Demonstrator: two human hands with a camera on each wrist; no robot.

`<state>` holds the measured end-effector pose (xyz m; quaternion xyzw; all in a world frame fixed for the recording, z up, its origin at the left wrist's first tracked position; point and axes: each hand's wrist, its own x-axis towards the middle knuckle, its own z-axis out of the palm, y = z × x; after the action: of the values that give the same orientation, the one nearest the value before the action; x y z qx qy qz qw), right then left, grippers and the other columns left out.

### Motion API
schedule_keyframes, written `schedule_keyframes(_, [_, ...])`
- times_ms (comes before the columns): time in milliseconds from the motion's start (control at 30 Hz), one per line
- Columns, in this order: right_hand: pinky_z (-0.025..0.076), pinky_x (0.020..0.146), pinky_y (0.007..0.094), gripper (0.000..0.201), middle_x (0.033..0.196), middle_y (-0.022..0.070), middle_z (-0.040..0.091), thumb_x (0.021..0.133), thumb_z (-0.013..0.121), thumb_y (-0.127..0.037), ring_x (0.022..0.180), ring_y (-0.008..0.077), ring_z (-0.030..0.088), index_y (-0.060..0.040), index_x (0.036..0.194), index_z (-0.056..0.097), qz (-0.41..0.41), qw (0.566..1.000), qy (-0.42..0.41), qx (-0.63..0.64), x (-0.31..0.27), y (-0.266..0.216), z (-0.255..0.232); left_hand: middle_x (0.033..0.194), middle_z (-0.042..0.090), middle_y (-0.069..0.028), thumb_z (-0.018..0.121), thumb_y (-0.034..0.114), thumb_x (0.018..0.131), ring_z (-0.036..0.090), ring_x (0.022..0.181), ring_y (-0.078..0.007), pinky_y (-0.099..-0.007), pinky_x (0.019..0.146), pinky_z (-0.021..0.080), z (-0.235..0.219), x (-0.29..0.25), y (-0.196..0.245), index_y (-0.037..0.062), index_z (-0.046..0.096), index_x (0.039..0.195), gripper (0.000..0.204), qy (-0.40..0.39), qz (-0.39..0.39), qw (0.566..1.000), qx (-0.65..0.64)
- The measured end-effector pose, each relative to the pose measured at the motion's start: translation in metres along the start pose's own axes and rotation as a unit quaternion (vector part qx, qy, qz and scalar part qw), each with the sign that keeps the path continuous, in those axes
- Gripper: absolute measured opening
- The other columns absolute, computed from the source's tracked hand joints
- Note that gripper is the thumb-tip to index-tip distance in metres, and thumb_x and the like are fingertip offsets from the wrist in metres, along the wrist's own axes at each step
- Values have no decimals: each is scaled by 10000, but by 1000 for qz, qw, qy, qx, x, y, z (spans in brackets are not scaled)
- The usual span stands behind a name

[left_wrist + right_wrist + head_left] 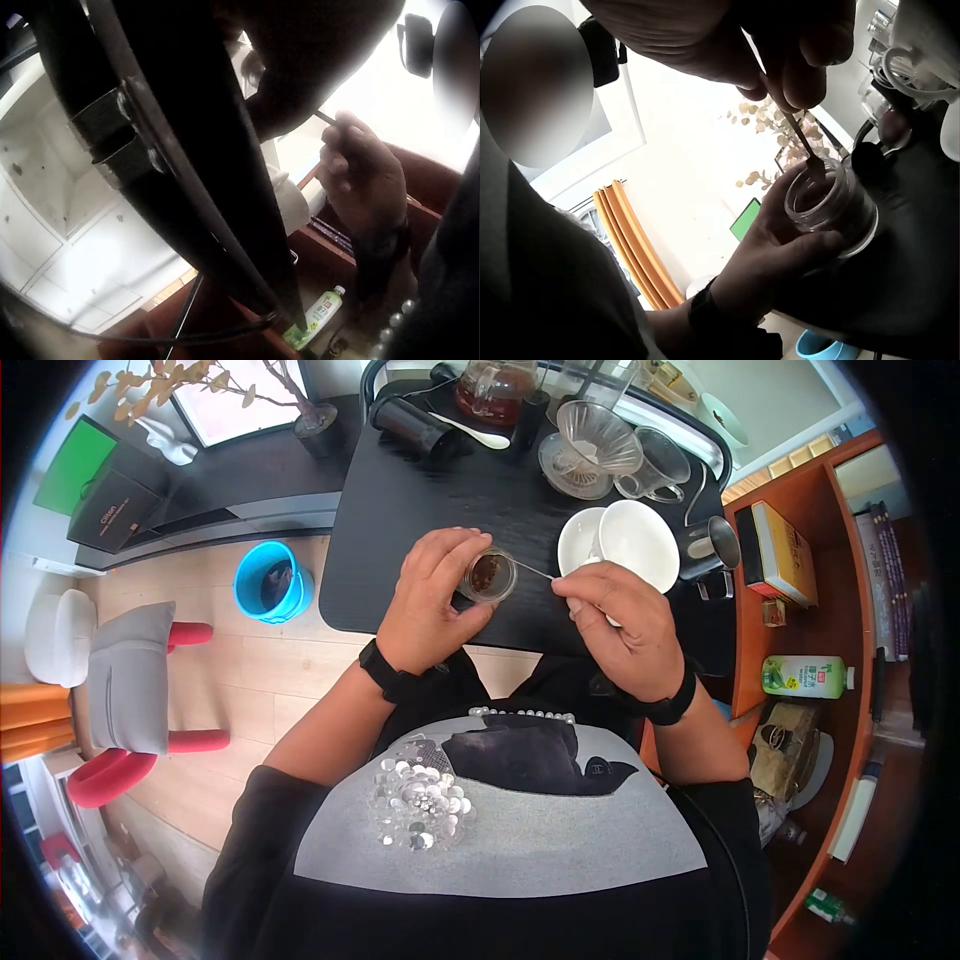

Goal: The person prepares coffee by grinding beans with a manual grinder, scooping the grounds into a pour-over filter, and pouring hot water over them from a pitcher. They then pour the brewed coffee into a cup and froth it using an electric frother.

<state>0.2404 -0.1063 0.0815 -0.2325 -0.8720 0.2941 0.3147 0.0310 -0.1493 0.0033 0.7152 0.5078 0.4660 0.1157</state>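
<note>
My left hand (432,592) grips a small clear glass jar (490,576) near the table's front edge. Dark brown contents show inside it. Between the thumb and fingers of my right hand (632,628) is the handle of a thin metal spoon (530,568), pinched near its end. In the right wrist view the spoon's lower end (815,161) dips through the jar's open mouth, and the jar leans in the left hand's grasp. Just beyond the right hand stand a white cup (640,545) and a white saucer (573,545). The left wrist view is dark, with the jar hidden.
On the black table (520,500) are a glass dripper (605,442), a glass pitcher (668,465), a metal jug (708,548), a black cylinder (412,428), a white spoon (482,436) and a glass pot of reddish liquid (495,398). Shelves (750,655) flank the right; a blue bucket (290,600) stands left.
</note>
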Motion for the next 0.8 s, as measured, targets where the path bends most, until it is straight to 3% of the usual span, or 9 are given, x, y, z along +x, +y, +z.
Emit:
schedule_keyframes(433, [463, 649, 291, 184, 831, 129, 604, 757, 532, 57, 737, 241, 596, 10, 917, 610, 36, 999, 13, 17, -7, -1, -13, 1136, 504, -140, 676, 14, 586, 469, 1092, -317, -373, 926, 382, 0, -2, -2, 48, 482, 1154, 601, 1, -8, 1000, -6])
schedule_keyframes(533, [473, 652, 300, 203, 870, 138, 600, 757, 538, 62, 749, 259, 599, 7, 940, 606, 14, 1000, 8, 1, -17, 5, -5, 1132, 499, -148, 684, 26, 598, 474, 1084, -313, -357, 921, 386, 0, -3, -3, 41, 469, 1165, 606, 0, -40, 999, -32])
schedule_keyframes(600, [485, 651, 315, 256, 929, 148, 590, 722, 556, 74, 759, 276, 600, 0, 963, 601, -83, 994, 11, -73, -20, 7, -1, 1129, 498, -150, 692, 34, 602, 479, 1082, -305, -349, 918, 388, 0, -2, -2, 34, 466, 1166, 608, 2, -57, 998, -27])
schedule_keyframes(700, [492, 643, 329, 323, 963, 151, 579, 676, 569, 83, 762, 282, 598, -5, 986, 596, -133, 985, -12, -111, -29, 17, 11, 1129, 499, -151, 696, 38, 604, 484, 1078, -299, -345, 916, 389, 0, -2, -2, 31, 465, 1168, 610, -1, -76, 996, -42])
schedule_keyframes(800, [483, 608, 325, 354, 975, 139, 577, 671, 573, 48, 740, 263, 592, -20, 1018, 590, -148, 976, -39, -152, -38, 30, 20, 1132, 499, -149, 695, 42, 610, 487, 1074, -298, -343, 916, 389, 0, -3, -3, 31, 464, 1172, 608, 3, -77, 996, -47])
